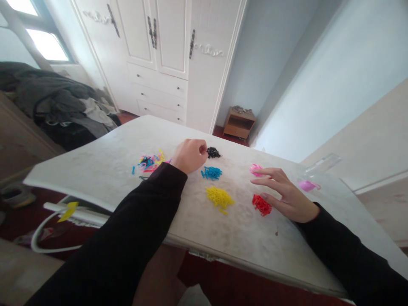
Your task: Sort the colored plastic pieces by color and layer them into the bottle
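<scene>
My left hand is closed, its fingers curled, right beside a pile of small black pieces. Whatever it may hold is hidden. Partly behind that wrist lies a mixed heap of small coloured pieces, mostly blue, yellow and pink. A blue pile and a yellow pile lie between my hands. With fingers apart, my right hand hovers over or rests near a pink pile and a red pile; I cannot tell if it touches them. The pieces look like small bands or plastic bits.
Everything lies on a white table. Toward its right end are a clear container and a pinkish-purple item. Beyond stand a white wardrobe and a small wooden cabinet. Dark clothes are heaped at the left.
</scene>
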Tool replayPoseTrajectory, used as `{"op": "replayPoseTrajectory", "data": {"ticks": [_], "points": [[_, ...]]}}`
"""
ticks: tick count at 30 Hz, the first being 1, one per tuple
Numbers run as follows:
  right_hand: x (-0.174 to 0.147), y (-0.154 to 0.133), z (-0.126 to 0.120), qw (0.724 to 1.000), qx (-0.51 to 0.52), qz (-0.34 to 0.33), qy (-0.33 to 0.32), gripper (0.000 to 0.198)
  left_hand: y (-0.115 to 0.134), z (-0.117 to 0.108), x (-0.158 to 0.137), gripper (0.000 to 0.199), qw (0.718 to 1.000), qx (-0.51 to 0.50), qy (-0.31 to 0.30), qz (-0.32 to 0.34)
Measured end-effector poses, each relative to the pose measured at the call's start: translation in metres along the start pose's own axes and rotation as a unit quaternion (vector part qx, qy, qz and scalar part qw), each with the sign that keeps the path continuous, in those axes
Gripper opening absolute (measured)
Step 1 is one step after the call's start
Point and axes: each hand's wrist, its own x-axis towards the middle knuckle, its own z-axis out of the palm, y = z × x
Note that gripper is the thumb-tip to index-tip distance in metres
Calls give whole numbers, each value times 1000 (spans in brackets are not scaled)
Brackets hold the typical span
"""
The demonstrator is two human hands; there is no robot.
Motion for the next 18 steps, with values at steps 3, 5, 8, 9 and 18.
{"op": "replayPoseTrajectory", "data": {"ticks": [3,5,8,9,18], "points": [[0,1,1,1000,-6,-3,0,31,-5,-8,-4,15,987,110,32,-110],[-1,1,1,1000,-13,-6,-1,30,-5,-11,-8,23,976,145,29,-158],[0,2,0,1000,-24,-11,-7,28,-3,-13,-12,31,970,148,-12,-194],[0,2,0,1000,-26,-11,-9,28,-2,-13,-13,33,969,148,-22,-197],[-2,3,0,1000,-20,-10,-6,28,-6,-11,-16,31,971,172,-17,-167]]}}
